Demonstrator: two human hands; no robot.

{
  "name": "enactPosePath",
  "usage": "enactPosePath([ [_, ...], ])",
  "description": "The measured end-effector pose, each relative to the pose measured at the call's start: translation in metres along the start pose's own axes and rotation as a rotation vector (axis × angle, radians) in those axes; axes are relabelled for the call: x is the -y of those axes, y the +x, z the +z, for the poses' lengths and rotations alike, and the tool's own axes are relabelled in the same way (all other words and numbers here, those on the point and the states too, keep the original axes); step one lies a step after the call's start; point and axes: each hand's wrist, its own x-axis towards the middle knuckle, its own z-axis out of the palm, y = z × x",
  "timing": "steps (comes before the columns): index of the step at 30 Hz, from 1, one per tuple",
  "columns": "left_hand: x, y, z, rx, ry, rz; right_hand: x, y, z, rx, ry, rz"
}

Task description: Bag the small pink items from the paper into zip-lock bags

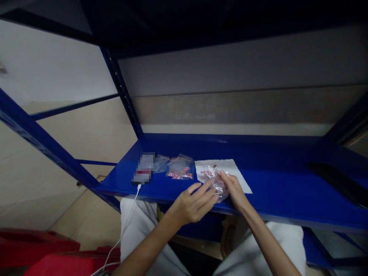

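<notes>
Over the front edge of the blue shelf, my right hand [233, 188] grips a crinkled clear plastic bag [219, 188] by its right side. My left hand [195, 202] is at the bag's left side, its fingers partly bent against the plastic. Behind the bag lies a white paper sheet [237, 174] with small pink pieces [204, 173] on it. Left of the paper, a clear zip bag [181, 167] holds pink pieces along its lower edge. Another clear bag [161, 163] lies beside it, with nothing distinct visible inside.
A phone [144, 168] with a white cable [129, 218] lies at the shelf's left end. On the right is a dark flat object [339, 183]. Blue uprights [122, 86] frame the blue shelf [276, 161]. Red objects [63, 264] stand at lower left.
</notes>
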Motion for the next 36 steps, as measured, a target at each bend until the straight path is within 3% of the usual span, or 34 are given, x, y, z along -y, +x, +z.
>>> enactPosePath([
  [3,0.0,-0.007,-0.003,0.049,0.003,0.002,0.009,-0.003,0.0,0.019,-0.058,-0.019],
  [9,0.011,-0.026,-0.001,0.017,-0.032,-0.292,0.034,-0.009,0.002,0.077,-0.039,0.045],
  [14,0.004,-0.033,-0.005,-0.024,-0.015,-0.576,0.044,-0.019,0.008,0.304,0.025,0.156],
  [17,-0.005,-0.034,-0.014,-0.124,0.002,-0.812,0.048,-0.027,0.015,0.423,0.118,0.234],
  [20,-0.019,-0.028,-0.028,-0.291,-0.017,-0.982,0.048,-0.034,0.027,0.432,0.168,0.279],
  [22,-0.028,-0.02,-0.037,-0.307,-0.135,-1.03,0.046,-0.037,0.036,0.416,0.173,0.308],
  [27,-0.047,-0.003,-0.042,-0.19,-0.443,-1.035,0.038,-0.042,0.052,0.423,0.196,0.294],
  [32,-0.051,-0.008,-0.039,-0.175,-0.406,-1.12,0.037,-0.046,0.049,0.387,0.195,0.273],
  [36,-0.051,-0.009,-0.039,-0.107,-0.397,-1.149,0.042,-0.051,0.048,0.459,0.165,0.21],
])
